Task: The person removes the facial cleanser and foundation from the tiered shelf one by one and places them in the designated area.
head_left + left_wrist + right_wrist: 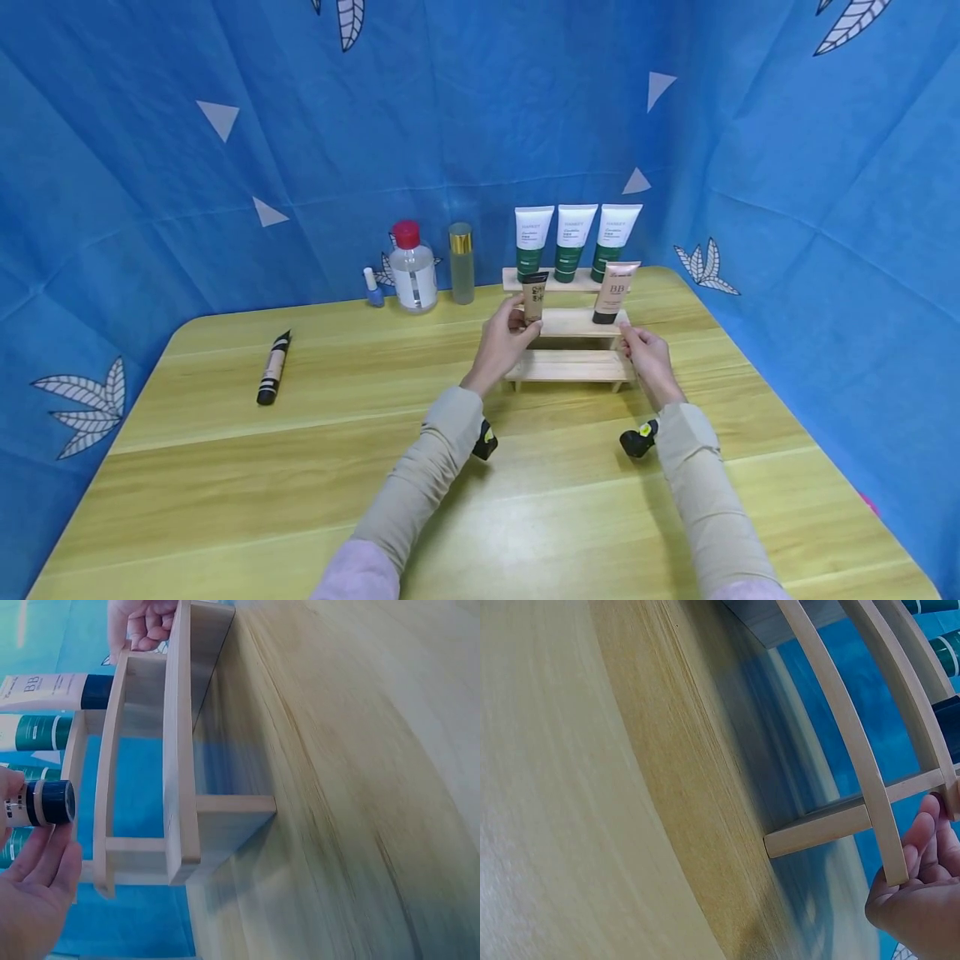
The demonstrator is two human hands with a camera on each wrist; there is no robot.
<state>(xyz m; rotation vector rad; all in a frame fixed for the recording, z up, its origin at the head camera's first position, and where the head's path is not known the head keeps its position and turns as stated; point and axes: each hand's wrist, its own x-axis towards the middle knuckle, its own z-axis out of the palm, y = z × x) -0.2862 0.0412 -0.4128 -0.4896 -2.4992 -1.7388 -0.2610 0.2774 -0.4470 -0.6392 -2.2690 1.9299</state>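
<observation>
Left hand [504,343]: thumb and fingers wrapped round a small beige tube [535,297] with a dark cap, held cap-down at the left end of the middle step of a 3-step wooden rack [567,367]. In the left wrist view the cap sits just above that step; whether it touches the wood cannot be told from this angle.

Right hand [647,357]: at the right end of the rack, fingers curled against the lower step's end. The right wrist view shows fingertips [917,834] lying along a slat; grip looks light, but the thumb is out of view, so whether the hand clamps the slat or only rests on it is uncertain.

Rack contents: 3 white-and-green tubes [568,240] stand cap-down in a row on the top step. 1 BB cream tube [614,292], beige with a black cap, stands on the middle step at the right, well apart from the held tube.

Elsewhere on the yellow wooden table [300,467]: black-and-beige tube [273,367] lying flat at the left; at the back edge, a blue nail polish bottle [372,287], a clear bottle with a red cap [412,268] and a slim bottle with a gold cap [462,262]. Blue patterned cloth [150,167] surrounds the table.
</observation>
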